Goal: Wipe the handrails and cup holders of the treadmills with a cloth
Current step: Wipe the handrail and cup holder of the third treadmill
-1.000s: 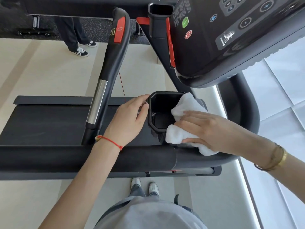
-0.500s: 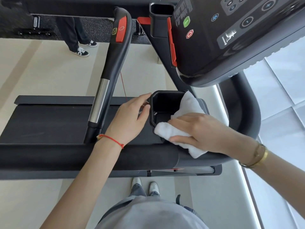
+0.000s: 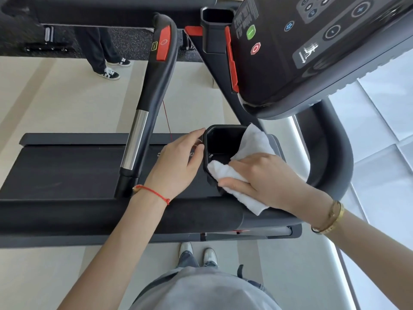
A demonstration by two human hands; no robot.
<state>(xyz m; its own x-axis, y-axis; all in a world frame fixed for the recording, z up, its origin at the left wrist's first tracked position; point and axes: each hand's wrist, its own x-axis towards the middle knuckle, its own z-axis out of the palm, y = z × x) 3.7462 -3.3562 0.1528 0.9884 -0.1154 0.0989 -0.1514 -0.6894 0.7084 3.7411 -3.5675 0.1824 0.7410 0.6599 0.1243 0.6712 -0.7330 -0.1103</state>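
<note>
A black cup holder [image 3: 220,139] sits below the treadmill console, beside the right handrail [image 3: 335,153]. My left hand [image 3: 176,166] grips the holder's left wall, thumb and fingers at its rim. My right hand [image 3: 266,180] lies over a white cloth [image 3: 252,142] and holds it against the holder's near right rim. Part of the cloth drapes into the holder; a corner hangs over the front crossbar [image 3: 89,215]. The left handrail [image 3: 156,86], black with a silver section and a red pad, runs away from me.
The console [image 3: 312,52] hangs over the holder at upper right. A second cup holder [image 3: 216,25] sits on the far side. The treadmill belt [image 3: 55,166] lies to the left. Another person's legs [image 3: 100,52] stand at the far left. My feet are below the crossbar.
My right hand has slid the cloth leftward along the holder's near rim. My left hand has kept its place on the holder's left wall.
</note>
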